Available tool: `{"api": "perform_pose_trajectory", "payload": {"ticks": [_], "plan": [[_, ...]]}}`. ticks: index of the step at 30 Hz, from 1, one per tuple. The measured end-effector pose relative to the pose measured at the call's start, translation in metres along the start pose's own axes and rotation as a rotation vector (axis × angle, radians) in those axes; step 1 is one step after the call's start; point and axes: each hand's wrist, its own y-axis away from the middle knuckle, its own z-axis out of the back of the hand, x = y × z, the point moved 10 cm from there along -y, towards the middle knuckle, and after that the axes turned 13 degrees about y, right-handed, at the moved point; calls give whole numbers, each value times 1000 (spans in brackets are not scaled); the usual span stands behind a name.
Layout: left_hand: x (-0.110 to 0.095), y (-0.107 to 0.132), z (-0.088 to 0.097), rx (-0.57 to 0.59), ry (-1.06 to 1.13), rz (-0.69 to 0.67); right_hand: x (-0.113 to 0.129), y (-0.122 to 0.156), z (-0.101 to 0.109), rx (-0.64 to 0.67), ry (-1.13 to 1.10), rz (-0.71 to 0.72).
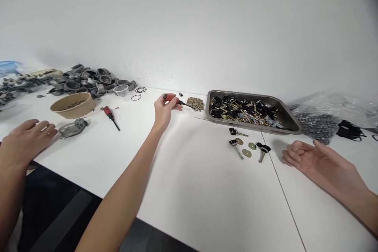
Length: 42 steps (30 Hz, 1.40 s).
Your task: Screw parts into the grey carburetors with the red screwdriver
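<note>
My left hand (162,113) is closed around the red handle of a screwdriver (171,97). The dark shaft points right, its tip at the edge of a small heap of brass screws (195,103). My right hand (317,159) hovers at the right, palm turned partly up, fingers loosely bent and holding nothing. Left of it lie several black-headed parts with metal stems, one of them (264,149) nearest the hand. Among them are round washers, such as a green one (252,146) and a brownish one (246,153).
A metal tray (255,128) of black and brass parts stands near the wall. Bubble wrap (339,106) lies to its right. On the left are a co-worker's hand (28,139), a grey casting (72,128), a tan bowl (73,113), a second screwdriver (110,116) and piled grey castings (85,80).
</note>
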Motion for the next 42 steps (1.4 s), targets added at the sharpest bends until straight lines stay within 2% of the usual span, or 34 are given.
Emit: {"api": "perform_pose_trajectory", "payload": {"ticks": [6, 11, 25, 38, 42], "plan": [[3, -3, 2, 8, 43, -27, 1, 2, 0, -8, -18, 0], [2, 0, 3, -36, 73, -8, 0, 3, 1, -27, -24, -20], [10, 9, -15, 20, 86, 67, 4, 4, -4, -14, -12, 7], [11, 3, -12, 93, 102, 24, 2, 3, 0, -21, -16, 11], [9, 1, -7, 64, 93, 1, 2, 3, -1, -15, -16, 17]]}}
